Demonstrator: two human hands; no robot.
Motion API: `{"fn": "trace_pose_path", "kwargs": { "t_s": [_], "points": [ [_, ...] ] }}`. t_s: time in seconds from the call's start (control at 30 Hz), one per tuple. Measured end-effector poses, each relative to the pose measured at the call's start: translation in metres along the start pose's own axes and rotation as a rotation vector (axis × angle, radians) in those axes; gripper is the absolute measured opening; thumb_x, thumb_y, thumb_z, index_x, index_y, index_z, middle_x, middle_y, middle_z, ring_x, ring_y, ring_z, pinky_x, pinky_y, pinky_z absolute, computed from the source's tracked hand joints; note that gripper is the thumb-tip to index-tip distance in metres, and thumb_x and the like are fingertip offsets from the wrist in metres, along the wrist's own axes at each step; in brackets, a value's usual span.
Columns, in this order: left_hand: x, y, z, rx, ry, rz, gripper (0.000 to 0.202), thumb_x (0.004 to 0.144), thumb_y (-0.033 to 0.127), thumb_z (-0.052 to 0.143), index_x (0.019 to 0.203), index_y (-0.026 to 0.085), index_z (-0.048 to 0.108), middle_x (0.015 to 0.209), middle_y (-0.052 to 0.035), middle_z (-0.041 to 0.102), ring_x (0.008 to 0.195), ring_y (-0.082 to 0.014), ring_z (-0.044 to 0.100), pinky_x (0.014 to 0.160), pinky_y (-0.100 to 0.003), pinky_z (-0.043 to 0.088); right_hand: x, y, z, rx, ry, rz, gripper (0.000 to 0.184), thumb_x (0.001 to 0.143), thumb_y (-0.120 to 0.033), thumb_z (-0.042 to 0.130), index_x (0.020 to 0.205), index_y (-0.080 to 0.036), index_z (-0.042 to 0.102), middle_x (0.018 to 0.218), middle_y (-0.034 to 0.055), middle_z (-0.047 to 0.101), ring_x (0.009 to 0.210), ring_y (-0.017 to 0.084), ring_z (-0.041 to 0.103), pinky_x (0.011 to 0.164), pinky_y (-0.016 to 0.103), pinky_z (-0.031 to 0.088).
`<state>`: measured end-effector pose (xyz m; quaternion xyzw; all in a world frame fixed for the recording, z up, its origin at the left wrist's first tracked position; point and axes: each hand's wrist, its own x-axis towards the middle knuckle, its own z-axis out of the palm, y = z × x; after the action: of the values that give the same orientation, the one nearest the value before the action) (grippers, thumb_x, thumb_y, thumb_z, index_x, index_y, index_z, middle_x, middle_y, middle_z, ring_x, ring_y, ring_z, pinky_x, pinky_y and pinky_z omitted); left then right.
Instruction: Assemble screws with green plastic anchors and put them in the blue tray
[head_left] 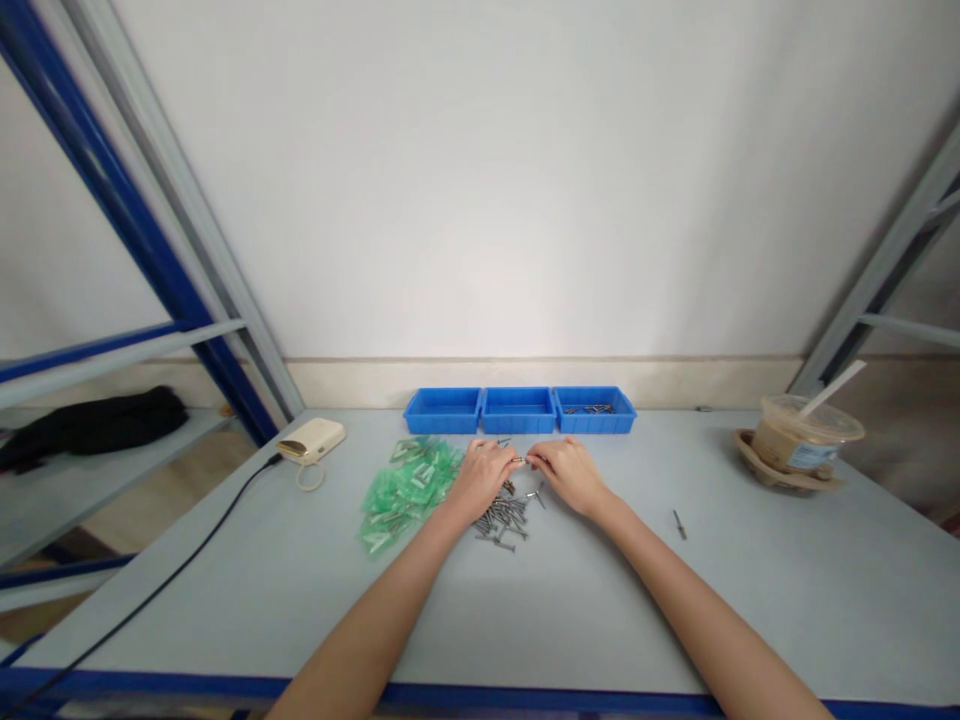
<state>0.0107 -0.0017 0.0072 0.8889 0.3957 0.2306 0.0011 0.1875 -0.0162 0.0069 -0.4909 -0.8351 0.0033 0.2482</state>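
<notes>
My left hand [484,478] and my right hand [574,474] meet over the middle of the table, fingertips pinched close together. Between them shows a small metal fastener [523,460], its exact kind too small to tell, and both hands appear to grip it. Below my left hand lies a pile of silver screws [504,515], partly hidden by that hand. A few brass-coloured pieces [509,487] sit at the pile's upper edge. Left of it, green plastic bags [409,490] with white pieces in them touch or lie just beside my left hand.
Along the wall stand three blue bins: a left bin [442,426], a middle bin [517,426] and a right bin [595,425] holding small metal parts. A lone fastener [679,525] lies at right, near a drink cup [801,440]. A cream device [313,439] with a black cable [180,574] is left.
</notes>
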Motion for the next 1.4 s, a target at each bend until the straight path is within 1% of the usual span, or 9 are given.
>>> {"fn": "trace_pose_path", "kwargs": {
  "t_s": [0.33, 0.57, 0.63, 0.7, 0.77, 0.9, 1.0, 1.2, 1.4],
  "points": [
    [0.002, -0.004, 0.001, -0.268, 0.087, -0.139, 0.055, 0.093, 0.037, 0.022, 0.058, 0.018, 0.06, 0.062, -0.0007, 0.063, 0.076, -0.0173, 0.055, 0.082, -0.033, 0.032, 0.004, 0.0, -0.007, -0.018, 0.045, -0.052, 0.032, 0.093, -0.033, 0.033, 0.085, -0.02, 0.062, 0.081, 0.0031, 0.067, 0.078, 0.015, 0.056, 0.072, 0.03, 0.027],
    [0.002, -0.018, -0.008, -0.262, 0.222, -0.275, 0.057, 0.092, 0.041, 0.02, 0.06, 0.018, 0.061, 0.06, -0.0022, 0.063, 0.073, -0.0182, 0.056, 0.082, -0.036, 0.033, 0.036, 0.06, -0.053, -0.185, 0.17, 0.284, 0.029, 0.087, -0.041, 0.042, 0.099, -0.024, 0.062, 0.106, 0.0083, 0.062, 0.1, 0.024, 0.051, 0.083, 0.038, 0.031],
    [0.001, -0.019, -0.009, -0.258, 0.22, -0.27, 0.058, 0.092, 0.042, 0.019, 0.06, 0.018, 0.061, 0.059, -0.0025, 0.063, 0.072, -0.0186, 0.057, 0.081, -0.036, 0.033, 0.027, 0.081, -0.074, -0.135, 0.149, 0.393, 0.04, 0.081, -0.045, 0.05, 0.113, -0.023, 0.055, 0.112, 0.0098, 0.059, 0.104, 0.027, 0.049, 0.084, 0.04, 0.033],
    [0.001, -0.02, -0.008, -0.263, 0.215, -0.262, 0.059, 0.092, 0.042, 0.017, 0.06, 0.018, 0.06, 0.058, -0.0027, 0.062, 0.069, -0.0186, 0.057, 0.08, -0.037, 0.034, 0.0, 0.097, -0.093, 0.008, 0.157, 0.446, 0.044, 0.084, -0.045, 0.042, 0.121, -0.022, 0.047, 0.111, 0.0083, 0.06, 0.098, 0.023, 0.055, 0.082, 0.036, 0.037],
    [0.001, -0.019, -0.008, -0.277, 0.216, -0.256, 0.059, 0.092, 0.042, 0.017, 0.059, 0.018, 0.06, 0.057, -0.0029, 0.062, 0.068, -0.0188, 0.057, 0.079, -0.036, 0.034, -0.04, 0.103, -0.103, 0.025, 0.187, 0.538, 0.039, 0.084, -0.047, 0.039, 0.112, -0.023, 0.052, 0.102, 0.0054, 0.064, 0.088, 0.021, 0.059, 0.078, 0.035, 0.04],
    [0.004, -0.016, -0.006, -0.304, 0.226, -0.229, 0.058, 0.091, 0.043, 0.018, 0.059, 0.018, 0.06, 0.057, -0.0026, 0.061, 0.068, -0.0189, 0.057, 0.078, -0.036, 0.035, -0.12, 0.09, -0.091, -0.151, 0.059, 0.714, 0.035, 0.075, -0.054, 0.048, 0.09, -0.024, 0.06, 0.088, 0.0029, 0.065, 0.084, 0.024, 0.059, 0.073, 0.037, 0.039],
    [0.004, -0.013, -0.003, -0.29, 0.174, -0.204, 0.058, 0.09, 0.044, 0.018, 0.059, 0.019, 0.06, 0.057, -0.0023, 0.061, 0.069, -0.0189, 0.056, 0.079, -0.036, 0.036, -0.147, 0.078, -0.07, -0.131, -0.024, 0.699, 0.028, 0.074, -0.047, 0.051, 0.089, -0.025, 0.061, 0.095, 0.0036, 0.063, 0.088, 0.023, 0.058, 0.072, 0.034, 0.039],
    [0.001, -0.012, -0.004, -0.314, 0.157, -0.216, 0.057, 0.09, 0.045, 0.021, 0.059, 0.018, 0.059, 0.058, -0.0027, 0.061, 0.07, -0.0193, 0.057, 0.08, -0.035, 0.036, -0.134, 0.083, -0.06, -0.061, -0.073, 0.691, 0.014, 0.071, -0.024, 0.05, 0.078, -0.022, 0.063, 0.084, 0.0036, 0.066, 0.08, 0.02, 0.06, 0.068, 0.029, 0.038],
    [0.004, -0.014, 0.0, -0.439, 0.167, -0.22, 0.047, 0.09, 0.041, 0.028, 0.063, 0.018, 0.058, 0.058, -0.0014, 0.061, 0.065, -0.0166, 0.057, 0.072, -0.028, 0.04, -0.086, 0.072, -0.048, 0.169, 0.012, 0.511, 0.018, 0.076, -0.025, 0.044, 0.072, -0.019, 0.06, 0.074, 0.0032, 0.065, 0.073, 0.018, 0.059, 0.069, 0.029, 0.04]
  ]
}}
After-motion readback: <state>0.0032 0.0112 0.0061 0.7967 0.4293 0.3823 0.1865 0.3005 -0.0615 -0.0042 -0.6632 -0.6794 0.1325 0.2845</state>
